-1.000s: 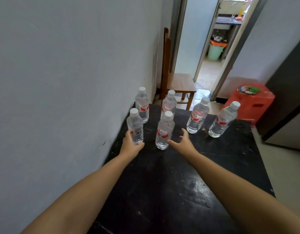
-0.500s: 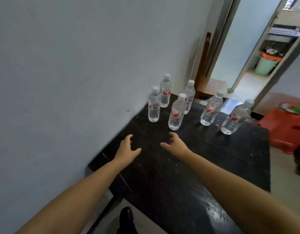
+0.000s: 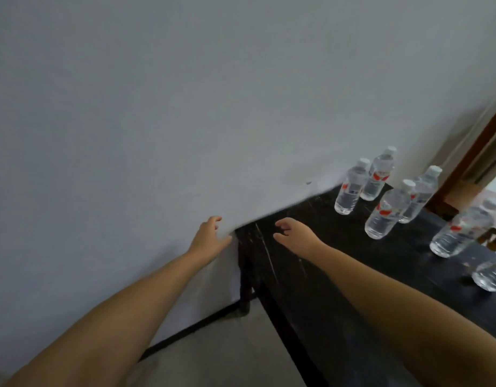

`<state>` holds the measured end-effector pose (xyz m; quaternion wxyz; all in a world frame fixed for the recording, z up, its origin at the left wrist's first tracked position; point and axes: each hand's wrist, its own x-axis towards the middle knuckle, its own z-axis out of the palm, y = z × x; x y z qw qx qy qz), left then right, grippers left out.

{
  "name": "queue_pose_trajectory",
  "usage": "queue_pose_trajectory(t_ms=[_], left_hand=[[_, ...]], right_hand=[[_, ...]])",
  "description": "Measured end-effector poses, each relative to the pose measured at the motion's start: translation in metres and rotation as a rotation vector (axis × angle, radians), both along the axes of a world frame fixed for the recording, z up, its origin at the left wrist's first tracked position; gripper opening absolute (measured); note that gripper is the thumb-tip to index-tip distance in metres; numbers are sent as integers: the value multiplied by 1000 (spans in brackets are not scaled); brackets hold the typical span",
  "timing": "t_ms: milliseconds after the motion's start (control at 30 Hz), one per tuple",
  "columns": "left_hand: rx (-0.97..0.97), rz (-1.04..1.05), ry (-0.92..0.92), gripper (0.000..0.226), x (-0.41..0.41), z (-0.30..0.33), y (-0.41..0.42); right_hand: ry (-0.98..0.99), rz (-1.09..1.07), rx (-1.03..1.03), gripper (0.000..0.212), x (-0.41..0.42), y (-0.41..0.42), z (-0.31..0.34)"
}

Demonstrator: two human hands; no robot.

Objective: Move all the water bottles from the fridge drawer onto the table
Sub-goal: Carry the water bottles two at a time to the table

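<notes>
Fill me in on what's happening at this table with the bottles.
A person is moving water bottles onto a black table that stands against a grey wall. Six clear bottles with white caps are on the table top, the sixth bottle cut off by the right edge of the picture. Neither hand holds anything: the left hand is open in front of the wall beside the table's corner, and the right hand is open over the table's near end, apart from the bottles. No fridge drawer is in view.

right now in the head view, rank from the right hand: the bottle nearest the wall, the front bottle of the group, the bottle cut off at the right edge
From the right hand:
1. front bottle, mid-table
2. wall bottle, close to call with 1
3. cut-off bottle, right edge
</notes>
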<state>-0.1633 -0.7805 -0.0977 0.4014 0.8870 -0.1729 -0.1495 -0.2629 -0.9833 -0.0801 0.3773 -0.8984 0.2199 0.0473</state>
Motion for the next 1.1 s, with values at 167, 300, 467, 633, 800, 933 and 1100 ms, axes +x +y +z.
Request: queue_pose_trajectory(t_ms=[167,300,467,633,800,933,1100], left_hand=[[0,193,47,59,-41,-1,113],[3,427,100,57,-108,-15,228],[-18,840,130,54,-191,-18,370],[-67,1189,98,51,-257,-14,465],[-104,1426,139,52,-315,-18,523],[-30,1611,102,57,-349,-8,544],[49,1850,17,56,-411,14,546]], right_hand=[[-26,190,21,40,3,96,-3],[14,421,61,44,-5,197,-13],[14,738,70,40,-17,334,-10],[-8,1031,81,34,-32,457,-1],[-1,1346,44,35,-40,557,5],[5,1586,28,35,-43,626,11],[-67,1856,4,30,-69,706,22]])
